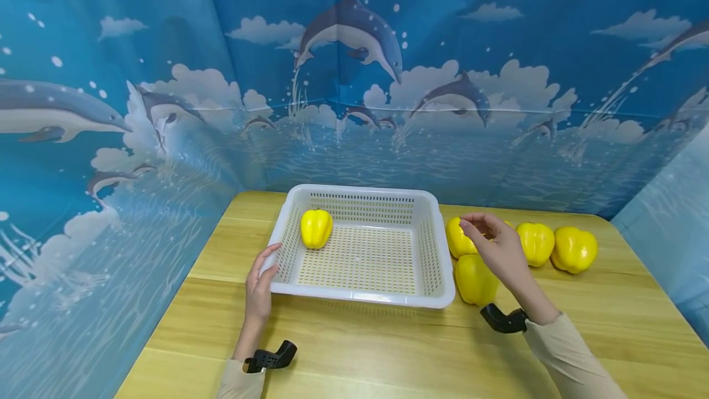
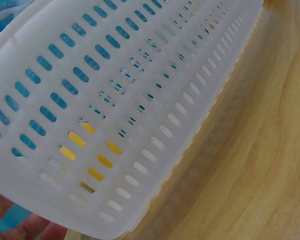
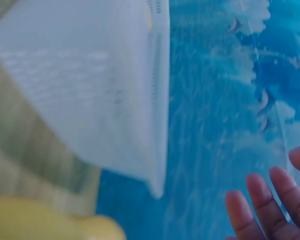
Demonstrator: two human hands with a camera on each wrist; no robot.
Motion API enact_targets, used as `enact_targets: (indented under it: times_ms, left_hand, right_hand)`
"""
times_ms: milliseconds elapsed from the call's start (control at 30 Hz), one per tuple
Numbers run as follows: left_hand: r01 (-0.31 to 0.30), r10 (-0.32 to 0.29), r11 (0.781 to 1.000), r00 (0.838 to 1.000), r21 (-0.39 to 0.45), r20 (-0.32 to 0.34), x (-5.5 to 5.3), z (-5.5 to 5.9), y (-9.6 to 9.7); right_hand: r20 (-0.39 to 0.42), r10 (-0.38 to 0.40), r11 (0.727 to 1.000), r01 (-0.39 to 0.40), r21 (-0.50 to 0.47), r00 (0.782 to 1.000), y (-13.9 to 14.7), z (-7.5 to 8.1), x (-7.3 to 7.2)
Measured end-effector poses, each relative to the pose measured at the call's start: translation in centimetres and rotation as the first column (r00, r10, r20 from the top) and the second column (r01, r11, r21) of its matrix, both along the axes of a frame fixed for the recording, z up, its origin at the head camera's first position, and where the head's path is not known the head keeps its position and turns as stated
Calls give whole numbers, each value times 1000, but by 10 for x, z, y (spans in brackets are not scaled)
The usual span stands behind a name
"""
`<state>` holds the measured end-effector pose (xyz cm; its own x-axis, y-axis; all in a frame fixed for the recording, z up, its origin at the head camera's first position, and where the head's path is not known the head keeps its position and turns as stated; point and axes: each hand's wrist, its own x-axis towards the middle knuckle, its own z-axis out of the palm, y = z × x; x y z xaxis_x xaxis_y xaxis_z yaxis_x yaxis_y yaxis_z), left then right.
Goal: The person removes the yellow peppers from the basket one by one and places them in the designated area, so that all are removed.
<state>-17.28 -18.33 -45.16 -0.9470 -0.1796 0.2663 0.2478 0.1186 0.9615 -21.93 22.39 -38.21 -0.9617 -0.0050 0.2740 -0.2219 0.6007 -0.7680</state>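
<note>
A white perforated plastic basket (image 1: 357,295) stands on the table with one yellow bell pepper (image 1: 316,229) in its left part. My left hand (image 1: 258,285) holds the basket's left rim near the front corner; some of its fingers (image 2: 27,227) show past the wall in the left wrist view. My right hand (image 1: 501,248) is over the group of yellow bell peppers right of the basket, fingers bent and nothing in them. Beneath it are a front pepper (image 1: 475,280) and one partly hidden behind (image 1: 456,239). In the right wrist view its fingertips (image 3: 260,190) are spread apart from the thumb.
Two more yellow bell peppers (image 1: 535,244) (image 1: 574,250) sit farther right on the wooden table (image 1: 354,350). A blue curtain printed with dolphins (image 1: 354,159) hangs behind the table and along its sides. Black wrist cameras (image 1: 271,357) are strapped to both wrists.
</note>
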Motion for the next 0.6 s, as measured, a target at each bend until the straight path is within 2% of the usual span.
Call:
enact_targets:
  times_ms: [133,267,467,600]
  left_hand:
    - [1,-1,1000,1000,5,-18,0,1,-1]
    - [-6,6,1000,1000,4,-22,0,1,-1]
    - [-9,9,1000,999,8,-34,-1,0,-2]
    - [1,-1,1000,999,11,-41,-2,-3,-2]
  right_hand:
    - [-12,125,992,-125,16,992,-18,13,-13]
    - [20,253,967,-254,18,967,-38,25,-24]
    - [112,389,917,-396,47,914,-71,33,-38]
    - [156,479,871,-490,36,864,-91,30,-47]
